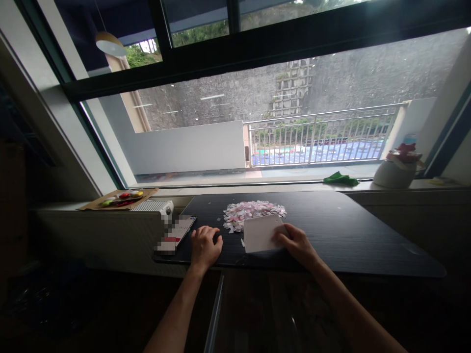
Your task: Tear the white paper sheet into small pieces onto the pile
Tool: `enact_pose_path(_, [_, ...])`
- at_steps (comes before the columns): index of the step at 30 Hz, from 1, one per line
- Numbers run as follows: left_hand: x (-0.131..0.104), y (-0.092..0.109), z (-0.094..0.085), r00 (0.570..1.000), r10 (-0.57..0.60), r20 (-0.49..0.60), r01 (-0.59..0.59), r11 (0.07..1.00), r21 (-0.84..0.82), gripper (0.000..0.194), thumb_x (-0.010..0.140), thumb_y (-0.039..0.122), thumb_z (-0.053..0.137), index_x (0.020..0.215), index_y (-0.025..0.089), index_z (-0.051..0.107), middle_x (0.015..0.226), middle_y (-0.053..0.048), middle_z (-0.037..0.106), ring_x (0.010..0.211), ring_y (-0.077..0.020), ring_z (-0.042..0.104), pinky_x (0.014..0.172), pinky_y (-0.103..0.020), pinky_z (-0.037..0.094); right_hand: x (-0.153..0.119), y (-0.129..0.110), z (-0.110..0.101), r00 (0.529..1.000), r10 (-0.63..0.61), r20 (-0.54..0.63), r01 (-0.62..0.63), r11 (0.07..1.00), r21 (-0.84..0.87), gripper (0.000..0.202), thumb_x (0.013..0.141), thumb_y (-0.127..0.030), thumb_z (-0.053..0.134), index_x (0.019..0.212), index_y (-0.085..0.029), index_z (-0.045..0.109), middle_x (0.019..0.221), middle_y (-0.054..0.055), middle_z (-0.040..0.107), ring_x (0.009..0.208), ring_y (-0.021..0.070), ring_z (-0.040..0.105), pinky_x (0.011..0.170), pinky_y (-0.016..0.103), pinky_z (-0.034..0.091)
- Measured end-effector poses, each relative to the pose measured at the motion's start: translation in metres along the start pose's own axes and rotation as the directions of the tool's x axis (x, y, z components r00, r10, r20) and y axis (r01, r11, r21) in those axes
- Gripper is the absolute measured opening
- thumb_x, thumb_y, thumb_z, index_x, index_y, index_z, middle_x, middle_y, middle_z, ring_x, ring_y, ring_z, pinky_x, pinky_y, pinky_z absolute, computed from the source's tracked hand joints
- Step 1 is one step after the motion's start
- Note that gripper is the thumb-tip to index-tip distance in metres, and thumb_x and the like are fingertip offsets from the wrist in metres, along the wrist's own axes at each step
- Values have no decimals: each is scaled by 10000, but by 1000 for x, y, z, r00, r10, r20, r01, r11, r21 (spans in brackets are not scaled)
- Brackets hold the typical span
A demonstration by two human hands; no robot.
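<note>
A pale rectangular card (263, 234) with rounded corners and a small mark near its top edge is gripped at its right side by my right hand (297, 245). The card is tilted in front of a heap of pink and white paper scraps (253, 210), hiding part of the heap. My left hand (206, 247) rests on the dark table (331, 230), left of the card, with the thumb apart from loosely bent fingers and nothing seen in it. A small white scrap (242, 242) lies beside the card's left edge.
A partly blurred flat item, phone-like (184, 228), lies at the table's left edge. Beyond it are a radiator (162, 208) and a brown board (91, 203) with colourful pieces. A green cloth (340, 179) and a pale rounded container (395, 171) stand along the windowsill.
</note>
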State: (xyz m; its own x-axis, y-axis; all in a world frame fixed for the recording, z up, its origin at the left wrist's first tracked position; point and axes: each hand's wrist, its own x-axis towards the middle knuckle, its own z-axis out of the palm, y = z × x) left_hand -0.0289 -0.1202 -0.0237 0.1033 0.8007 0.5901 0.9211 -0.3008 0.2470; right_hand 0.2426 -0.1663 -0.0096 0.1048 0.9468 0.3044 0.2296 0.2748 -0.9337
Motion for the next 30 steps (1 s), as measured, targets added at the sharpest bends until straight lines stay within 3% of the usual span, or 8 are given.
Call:
enact_pose_path(5, [0,0,0,1000,1,5,-1,1000,-5,194,781,254,511,896,222,663,966,-65,678,1047,-264,543,952,-440,348,-3,-10,-2,996,39,80,-46,995,92,180,651,-316,640,742,-161,656,671,8,652,618,153,570,558,256,457])
enact_pose_path(10, [0,0,0,1000,8,2,-8,1000,-1,197,778,252,513,898,207,663,961,-66,679,1034,-260,548,945,-438,354,-2,-9,-2,994,71,84,-83,986,146,230,614,-348,649,731,-150,657,651,-1,634,600,144,550,553,253,436])
enact_pose_path(12, [0,-1,1,1000,13,1,-13,1000,3,195,779,253,515,897,206,662,961,-65,681,1032,-259,551,947,-438,353,0,-4,-3,998,67,7,-68,988,140,235,623,-352,633,745,-152,652,659,0,630,608,146,549,559,255,434])
enact_pose_path(14, [0,-2,2,1000,10,-10,-10,1000,8,192,779,253,518,896,209,663,963,-64,683,1033,-260,553,951,-442,350,2,2,-7,986,67,-151,-48,991,128,241,641,-350,603,784,-161,646,679,3,630,626,154,559,580,265,443])
enact_pose_path(17, [0,-2,3,1000,9,-28,-8,1000,13,190,774,254,525,894,214,666,960,-61,685,1031,-266,553,953,-448,347,3,7,-16,925,89,-370,-66,995,74,250,656,-347,561,821,-173,630,698,10,628,643,169,573,603,282,456])
enact_pose_path(19, [0,-3,4,999,15,-31,-14,1000,12,189,773,256,525,890,214,668,954,-60,687,1024,-268,554,945,-447,351,3,7,-21,900,89,-427,-95,995,7,253,656,-359,548,813,-176,623,684,11,620,638,174,568,599,287,455])
enact_pose_path(25, [-1,-3,3,998,21,-51,-21,1000,6,180,772,252,523,878,218,664,942,-60,687,1001,-261,559,929,-436,360,-6,-7,-37,946,36,-323,-116,966,-232,239,634,-382,523,740,-187,613,639,7,609,612,175,559,590,288,446])
enact_pose_path(30, [-1,-1,3,999,18,-44,-18,1000,2,179,773,252,521,880,220,660,952,-62,684,1026,-258,555,943,-434,354,-26,-16,-87,946,86,-312,-205,904,-374,248,629,-390,523,754,-204,629,658,10,650,618,186,584,569,280,441])
